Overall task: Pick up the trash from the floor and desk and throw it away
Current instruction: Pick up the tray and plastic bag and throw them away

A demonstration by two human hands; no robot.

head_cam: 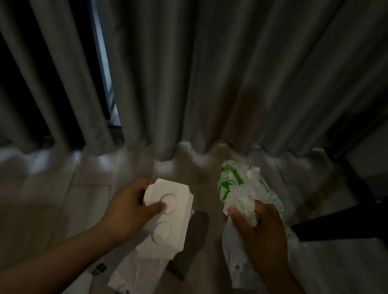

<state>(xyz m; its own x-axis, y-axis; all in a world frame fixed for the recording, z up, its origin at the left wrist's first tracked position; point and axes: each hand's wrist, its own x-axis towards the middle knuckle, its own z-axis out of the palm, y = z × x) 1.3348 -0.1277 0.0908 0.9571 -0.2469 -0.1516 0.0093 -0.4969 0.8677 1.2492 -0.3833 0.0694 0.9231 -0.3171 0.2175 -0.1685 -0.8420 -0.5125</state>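
A white moulded tray (167, 230) with two round dents in its face is held up above the floor in the left hand (124, 212). The thumb lies across the upper dent and the other fingers curl round the tray's far edge, so the grip is closed on it. A crumpled white bag (136, 279) hangs from under the tray's lower end; whether the same hand holds it cannot be told.

To the right, apart from the tray, the right hand (260, 236) clutches a thin white plastic bag with green print (237, 188). The fingers are bunched tight into its crumpled middle. The bag's upper part stands above the hand and the rest trails below the wrist.

Between the two hands a dark, blurred shape (190, 244) lies on the pale tiled floor (11, 192). A small dark plug (98, 268) sits on the floor near the left forearm.

Grey curtains (228, 62) hang in folds down to the floor behind everything, with a narrow bluish gap (98, 34) at the left. A dark slanted furniture leg (356, 222) crosses the right side.
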